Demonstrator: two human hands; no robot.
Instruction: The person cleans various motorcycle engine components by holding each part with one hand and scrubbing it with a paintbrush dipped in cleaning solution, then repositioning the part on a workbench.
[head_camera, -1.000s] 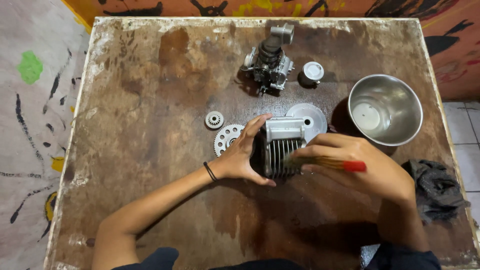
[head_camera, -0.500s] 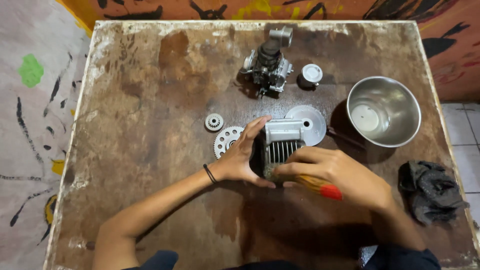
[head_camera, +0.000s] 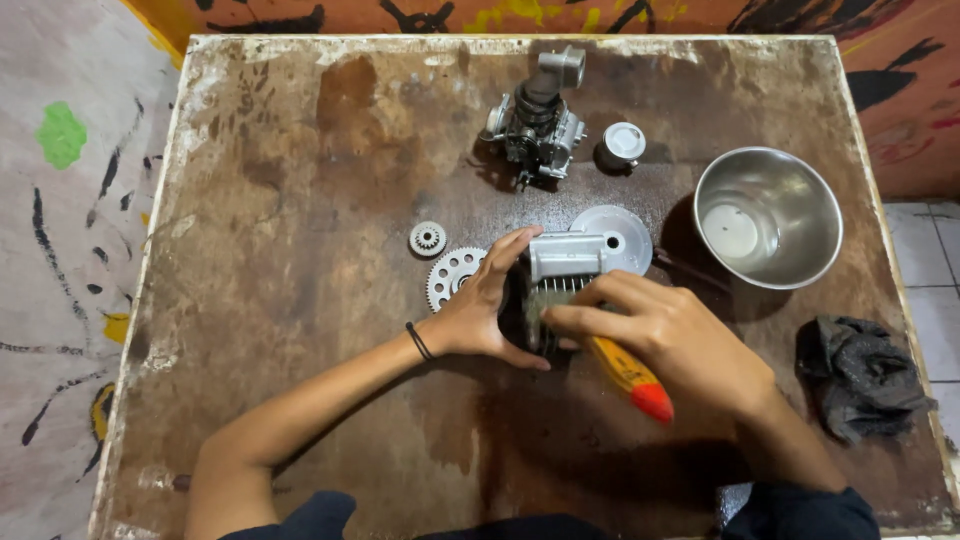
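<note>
My left hand (head_camera: 487, 305) grips the left side of a grey finned metal engine cylinder (head_camera: 566, 258) that stands on the worn brown table (head_camera: 300, 200). My right hand (head_camera: 670, 340) holds a brush with a yellow handle and red tip (head_camera: 630, 377); its bristle end is pressed against the cylinder's fins and is mostly hidden by my fingers. A large flat gear (head_camera: 452, 275) lies just left of my left hand, and a small gear (head_camera: 428, 238) sits above it. A round metal disc (head_camera: 622, 232) lies behind the cylinder.
A carburettor (head_camera: 535, 120) and a small round metal cap (head_camera: 622, 145) stand at the back of the table. A steel bowl (head_camera: 768, 215) sits at the right, and a dark rag (head_camera: 862, 375) lies near the right edge. Painted floor borders the table on the left.
My right hand turned the brush: its red end swung from pointing right to pointing down toward me, and the hand moved left onto the cylinder's fins. My left hand kept its grip.
</note>
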